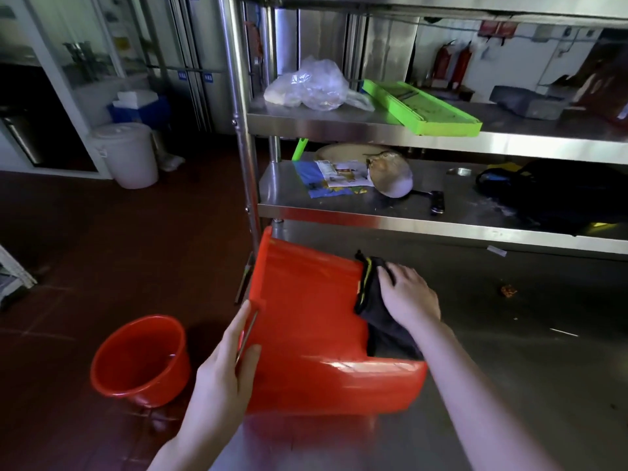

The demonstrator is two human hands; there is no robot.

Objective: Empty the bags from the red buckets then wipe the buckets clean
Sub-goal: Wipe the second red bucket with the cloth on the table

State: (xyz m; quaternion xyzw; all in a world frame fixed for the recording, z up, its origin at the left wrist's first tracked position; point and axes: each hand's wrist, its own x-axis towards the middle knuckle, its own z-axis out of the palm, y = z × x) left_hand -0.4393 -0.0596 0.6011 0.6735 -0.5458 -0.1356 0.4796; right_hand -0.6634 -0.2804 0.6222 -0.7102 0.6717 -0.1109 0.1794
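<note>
A red bucket (pixel 306 321) lies on its side on the steel table (pixel 543 351), mouth toward the left. My left hand (pixel 231 365) grips its rim and the wire handle at the lower left. My right hand (pixel 407 297) presses a black cloth with a yellow edge (pixel 377 317) against the bucket's base end. A second red bucket (pixel 139 358) stands upright on the floor to the left; I see no bag inside it.
Steel shelves rise behind the table, holding a clear plastic bag (pixel 312 86), a green tray (pixel 421 107), papers and a bowl (pixel 390 178), and a dark bag (pixel 550 195). A white lidded bin (pixel 125 154) stands on the red floor at left.
</note>
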